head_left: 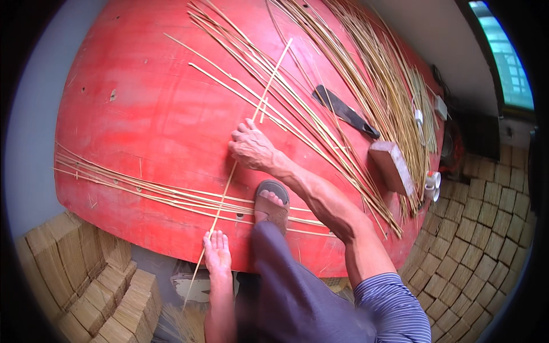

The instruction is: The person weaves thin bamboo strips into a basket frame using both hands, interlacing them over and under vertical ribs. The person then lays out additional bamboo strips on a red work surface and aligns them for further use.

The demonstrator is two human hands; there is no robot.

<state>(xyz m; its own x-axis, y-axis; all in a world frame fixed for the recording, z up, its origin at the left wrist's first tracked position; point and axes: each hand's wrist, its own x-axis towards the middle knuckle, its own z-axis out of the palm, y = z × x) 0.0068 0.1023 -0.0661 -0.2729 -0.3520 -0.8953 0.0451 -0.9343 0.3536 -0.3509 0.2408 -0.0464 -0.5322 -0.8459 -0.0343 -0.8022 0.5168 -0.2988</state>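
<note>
My right hand (251, 146) is closed around a long, thin bamboo strip (225, 194) above the red board (143, 114). The strip slants from the upper middle, through that fist, down past the board's near edge. My left hand (218, 254) lies palm up at this edge, its fingers stretched out. Against the thumb side of the left hand, the strip passes by; whether the thumb presses on it is unclear. Beneath the held strip, several pale strips (171, 196) lie crosswise on the board. My sandalled foot (272, 203) stands on them.
Many loose strips (366, 74) spread over the board's right side. Among them lie a dark flat-bladed knife (346, 112) and a reddish block (392, 167). White cups (433, 186) stand by the right edge. Straw-coloured bundles are stacked at lower left (74, 257) and right (474, 217).
</note>
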